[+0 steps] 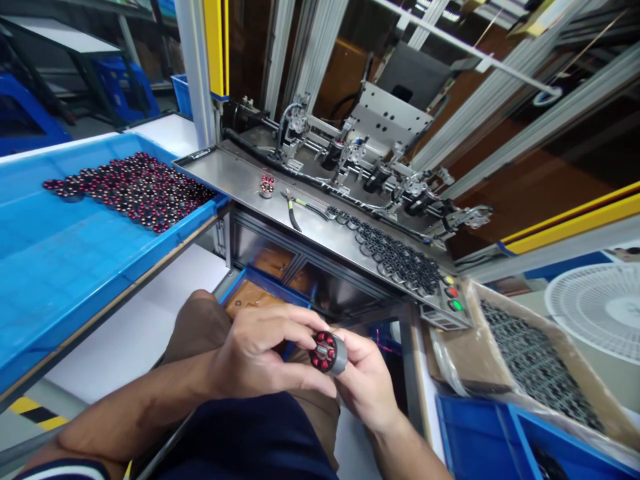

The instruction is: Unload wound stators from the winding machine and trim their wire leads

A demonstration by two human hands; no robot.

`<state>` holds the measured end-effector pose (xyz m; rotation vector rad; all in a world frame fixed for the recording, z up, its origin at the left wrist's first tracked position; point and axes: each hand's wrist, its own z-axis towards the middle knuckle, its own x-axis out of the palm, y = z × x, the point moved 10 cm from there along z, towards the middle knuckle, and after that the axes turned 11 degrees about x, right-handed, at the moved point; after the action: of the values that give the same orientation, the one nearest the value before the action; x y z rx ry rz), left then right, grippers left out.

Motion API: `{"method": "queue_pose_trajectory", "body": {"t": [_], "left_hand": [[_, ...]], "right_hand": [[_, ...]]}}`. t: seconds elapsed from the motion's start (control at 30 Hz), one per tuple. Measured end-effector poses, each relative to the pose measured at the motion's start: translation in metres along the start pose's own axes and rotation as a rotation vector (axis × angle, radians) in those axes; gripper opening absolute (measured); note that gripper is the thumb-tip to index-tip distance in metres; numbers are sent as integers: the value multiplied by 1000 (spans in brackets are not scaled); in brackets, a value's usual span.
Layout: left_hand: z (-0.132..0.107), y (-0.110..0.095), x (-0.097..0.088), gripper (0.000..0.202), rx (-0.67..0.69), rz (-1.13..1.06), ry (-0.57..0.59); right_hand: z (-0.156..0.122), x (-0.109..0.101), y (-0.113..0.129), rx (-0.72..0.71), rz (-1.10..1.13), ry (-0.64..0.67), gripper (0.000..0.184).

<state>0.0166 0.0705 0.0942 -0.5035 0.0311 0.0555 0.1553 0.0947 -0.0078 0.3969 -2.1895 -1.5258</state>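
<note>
Ahead, pliers lie on the shiny counter, a blue tray to its left. The right hand grips a motor; the left hand, half open, touches it.

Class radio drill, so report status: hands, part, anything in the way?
Right hand grips dark-grey cylindrical metal part with red windings. Left hand at its red-wound face, grip unclear. Part away from silver metal bench. Nothing visibly blocking either hand.

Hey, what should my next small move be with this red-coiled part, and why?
Perhaps rotate the round part slightly with your left hand to inspect its red coils: they're exposed on its open end, and your right hand supports it.
</note>
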Motion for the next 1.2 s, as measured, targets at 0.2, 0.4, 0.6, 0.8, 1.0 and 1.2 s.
{"method": "queue_pose_trajectory", "body": {"t": [0.2, 0.4, 0.6, 0.8, 1.0, 1.2], "left_hand": [[-12, 20, -8, 35, -212, -202, -134], [-45, 56, 14, 47, -566, -749, -227], [-51, 58, 28, 32, -637, -829, -124], [-44, 53, 34, 48, -631, -704, -88], [-34, 41, 26, 45, -404, -364, -37], [-31, 35, 18, 47, -332, -202, -39]], "right_hand": [[1, 3, -2, -5, 48, 4, 24], [-6, 6, 13, -93, 123, 4, 21], [-8, -3, 19, -70, 85, -94, 29], [-10, -4, 24, -37, 17, -109, 32], [-12, -2, 21, -17, 67, -78, 31], [-15, 6, 17, -35, 52, -12, 28]]}}
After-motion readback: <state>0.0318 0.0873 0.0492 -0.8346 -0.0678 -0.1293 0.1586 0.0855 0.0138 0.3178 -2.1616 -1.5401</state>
